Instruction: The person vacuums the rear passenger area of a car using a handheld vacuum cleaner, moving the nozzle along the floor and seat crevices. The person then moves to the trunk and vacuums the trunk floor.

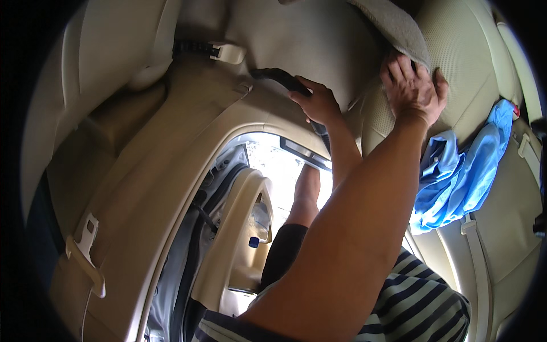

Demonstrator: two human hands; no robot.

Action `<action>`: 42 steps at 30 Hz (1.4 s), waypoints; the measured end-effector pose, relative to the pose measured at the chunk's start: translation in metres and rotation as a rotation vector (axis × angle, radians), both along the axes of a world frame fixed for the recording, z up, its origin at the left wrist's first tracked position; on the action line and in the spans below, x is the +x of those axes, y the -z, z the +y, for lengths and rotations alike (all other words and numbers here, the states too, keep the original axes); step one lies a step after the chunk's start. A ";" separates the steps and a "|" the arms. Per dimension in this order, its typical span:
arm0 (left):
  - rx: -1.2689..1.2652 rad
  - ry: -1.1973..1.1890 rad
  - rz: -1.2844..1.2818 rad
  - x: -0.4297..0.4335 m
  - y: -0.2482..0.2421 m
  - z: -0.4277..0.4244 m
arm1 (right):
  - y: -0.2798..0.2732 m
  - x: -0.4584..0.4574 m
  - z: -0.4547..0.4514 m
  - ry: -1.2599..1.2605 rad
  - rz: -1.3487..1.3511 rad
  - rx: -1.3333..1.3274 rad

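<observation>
Inside a car, my left hand (pixel 413 87) is at the upper right, its curled fingers gripping the lower edge of a grey carpet mat (pixel 399 30) beside the beige seat cushion (pixel 461 81). Lower and further left, my right hand (pixel 318 101) is closed around a black curved tube (pixel 280 78), which looks like a vacuum cleaner's wand. The tube's far end lies near the beige floor by the door sill. Its lower part runs down behind my right forearm. My left arm crosses over my right arm and hides part of it.
A blue cloth (pixel 459 179) lies on the seat at the right, near seat belts (pixel 478 256). The open door (pixel 239 213) holds a bottle with a blue cap (pixel 254 242). A belt buckle (pixel 230 54) and a pillar belt (pixel 87 239) are at the left.
</observation>
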State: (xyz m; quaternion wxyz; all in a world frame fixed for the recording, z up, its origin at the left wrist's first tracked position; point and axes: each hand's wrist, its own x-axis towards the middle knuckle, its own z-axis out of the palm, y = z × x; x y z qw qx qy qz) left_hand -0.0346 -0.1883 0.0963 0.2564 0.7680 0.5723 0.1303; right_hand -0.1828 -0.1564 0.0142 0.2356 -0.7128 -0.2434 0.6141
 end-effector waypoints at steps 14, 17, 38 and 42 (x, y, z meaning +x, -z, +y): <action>0.101 -0.030 -0.072 0.003 0.011 -0.003 | 0.022 -0.008 0.029 0.176 0.173 0.182; 0.201 -0.064 -0.082 0.003 0.011 -0.003 | 0.025 0.015 0.054 0.593 -0.086 0.426; -0.160 0.037 -0.096 0.002 0.015 -0.007 | -0.004 -0.016 -0.020 0.179 0.438 0.056; 0.004 0.028 -0.004 0.003 0.013 -0.006 | -0.025 -0.017 -0.028 0.159 0.215 -0.136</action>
